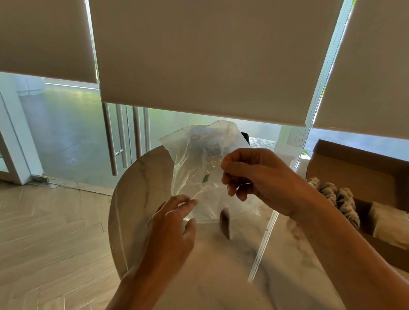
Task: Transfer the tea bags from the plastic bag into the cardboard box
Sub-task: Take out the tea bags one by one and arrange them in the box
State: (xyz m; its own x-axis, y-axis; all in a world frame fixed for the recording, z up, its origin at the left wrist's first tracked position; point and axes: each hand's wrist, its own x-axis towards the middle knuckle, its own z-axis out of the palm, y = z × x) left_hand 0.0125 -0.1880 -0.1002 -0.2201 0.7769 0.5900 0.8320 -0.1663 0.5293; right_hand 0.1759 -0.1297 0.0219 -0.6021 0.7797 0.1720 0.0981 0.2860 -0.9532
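— What's the big picture in front of you?

— You stand at a round marble table [215, 275], roller blinds [205, 54] hanging low over the glass doors beyond it. At the table's right side sits the open cardboard box [365, 169], flap up, with rows of tea bags [339, 199] already packed in its compartments.

— And the plastic bag?

— You hold the clear plastic bag [198, 159] up above the middle of the table, crumpled and nearly empty by the look of it. A small green bit and some pale crumbs show through the film; whether a whole tea bag remains inside, I cannot tell.

— What are your hands doing?

— Your left hand [172, 227] pinches the bag's lower edge, thumb and fingers curled on the film. Your right hand [257, 179] is clenched on the bag's right side, higher up.

— Anything smaller?

— A dark, blurred object [225, 222] just below the bag, over the table; possibly a tea bag dropping out, though the blur hides its shape.

— Which way does the next move go?

— To your right. The box lies well to the right of both grips, and your right hand is the nearer one.
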